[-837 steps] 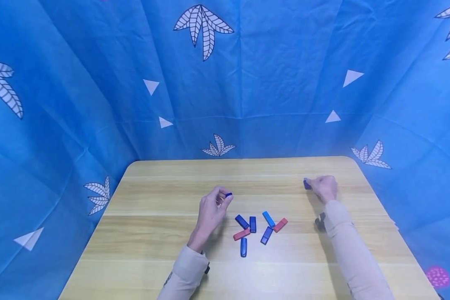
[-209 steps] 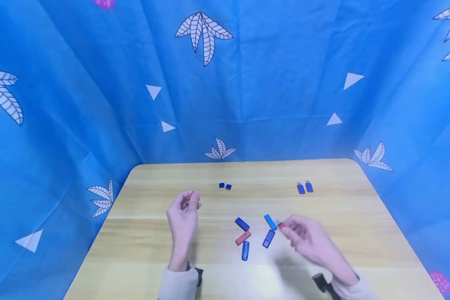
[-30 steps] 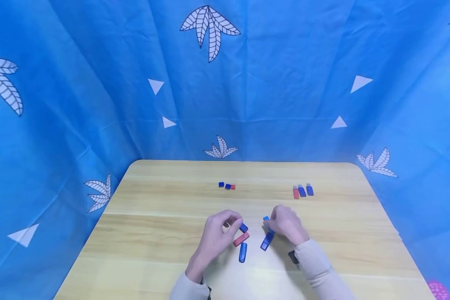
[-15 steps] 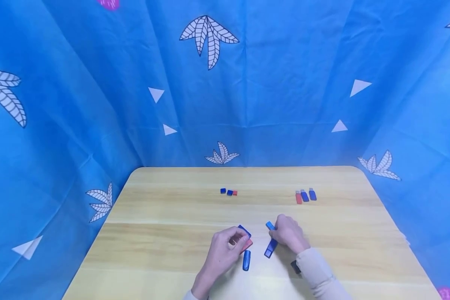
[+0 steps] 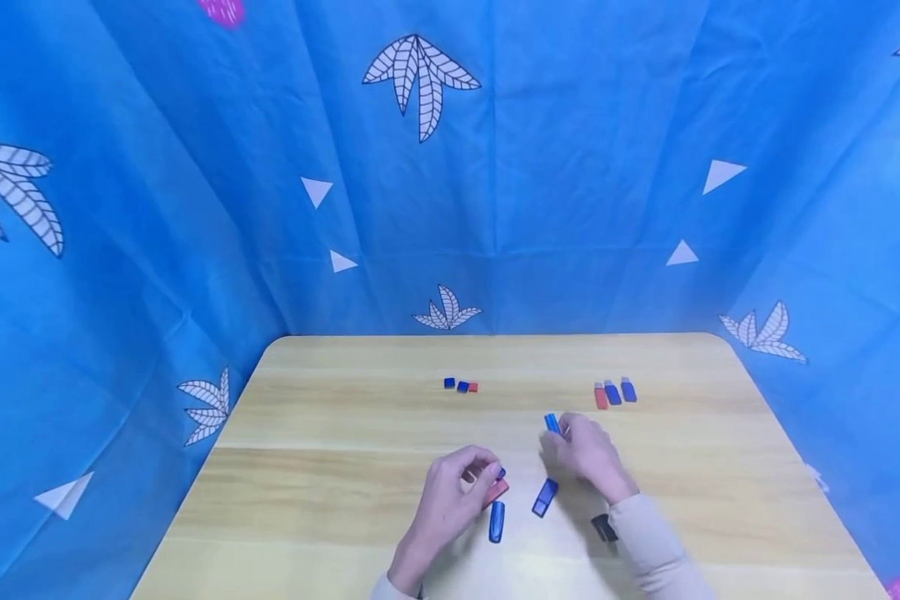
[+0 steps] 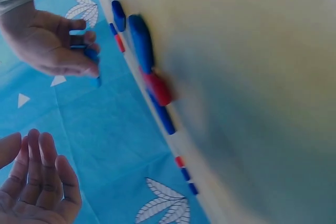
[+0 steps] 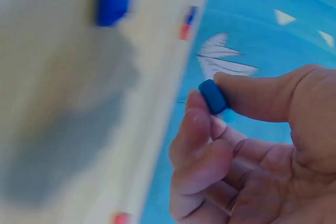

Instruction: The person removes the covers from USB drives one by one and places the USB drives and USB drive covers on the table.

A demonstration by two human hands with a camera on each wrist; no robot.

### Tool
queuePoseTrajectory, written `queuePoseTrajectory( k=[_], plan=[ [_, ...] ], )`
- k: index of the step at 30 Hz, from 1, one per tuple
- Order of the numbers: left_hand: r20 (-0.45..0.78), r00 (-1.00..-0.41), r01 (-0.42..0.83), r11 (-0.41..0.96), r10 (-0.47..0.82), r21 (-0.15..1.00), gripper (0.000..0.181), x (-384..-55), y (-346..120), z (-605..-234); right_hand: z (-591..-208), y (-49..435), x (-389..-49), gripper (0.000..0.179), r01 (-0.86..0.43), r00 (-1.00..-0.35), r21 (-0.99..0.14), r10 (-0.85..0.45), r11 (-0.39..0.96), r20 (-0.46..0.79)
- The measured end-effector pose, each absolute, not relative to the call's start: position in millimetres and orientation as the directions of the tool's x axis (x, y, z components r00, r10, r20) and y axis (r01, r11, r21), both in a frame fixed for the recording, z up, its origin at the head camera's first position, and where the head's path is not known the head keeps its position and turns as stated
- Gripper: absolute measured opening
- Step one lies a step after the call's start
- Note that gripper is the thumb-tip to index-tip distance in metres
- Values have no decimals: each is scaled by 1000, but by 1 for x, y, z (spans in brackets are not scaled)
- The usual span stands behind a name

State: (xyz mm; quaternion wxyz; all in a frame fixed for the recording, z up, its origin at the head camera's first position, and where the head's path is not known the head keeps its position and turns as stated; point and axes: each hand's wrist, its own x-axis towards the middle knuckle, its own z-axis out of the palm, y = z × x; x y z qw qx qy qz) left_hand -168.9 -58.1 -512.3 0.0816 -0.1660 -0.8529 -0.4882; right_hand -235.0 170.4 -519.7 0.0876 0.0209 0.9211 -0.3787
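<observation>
One light-blue stick [image 5: 552, 424] is being pinched between thumb and fingers of the right hand [image 5: 588, 452], raised above the wooden table [image 5: 292, 500], while the left hand [image 5: 447, 497], fingers relaxed and holding nothing, is hovering beside a red stick [image 5: 497, 492] that is lying near a glossy blue stick [image 5: 497, 522].

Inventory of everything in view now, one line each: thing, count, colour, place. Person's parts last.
small caps: 3, two blue, one red, back of table
uncapped sticks: 3, two blue, one red, back right of table
middle sticks: 4, three blue, one red, mid-table
bright blue stick: 1, bright blue, lifted off the table
table: 1, pale wood, below
curtain: 1, blue, patterned, behind and beside table
wrist device: 1 plainly seen, black, by right sleeve
sleeves: 2, pale, front
left hand: 1, bare, near middle sticks, holding nothing
right hand: 1, bare, pinching bright blue stick
</observation>
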Motion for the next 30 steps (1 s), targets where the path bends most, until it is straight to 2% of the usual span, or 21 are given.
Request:
queuePoseTrajectory(
  k=[3,8,15,23,30],
  plan=[
    [336,-923,386,470,190,794,15,-171,-52,-502,-501,170,-230,23,18,-996,-712,-48,702,-72],
    [396,-910,408,444,126,797,20,-174,-40,-486,-469,161,-209,18,-78,-995,-753,-101,653,15],
    [348,-933,356,368,92,859,31,-177,-31,-469,-443,149,-180,16,-204,-970,-816,-223,540,94],
    [260,-947,300,227,188,927,18,-175,-29,-464,-436,149,-164,24,-270,-940,-843,-316,465,126],
    [251,-954,281,198,165,939,16,-168,-34,-463,-439,145,-157,17,-347,-909,-830,-376,437,182]
  ],
)
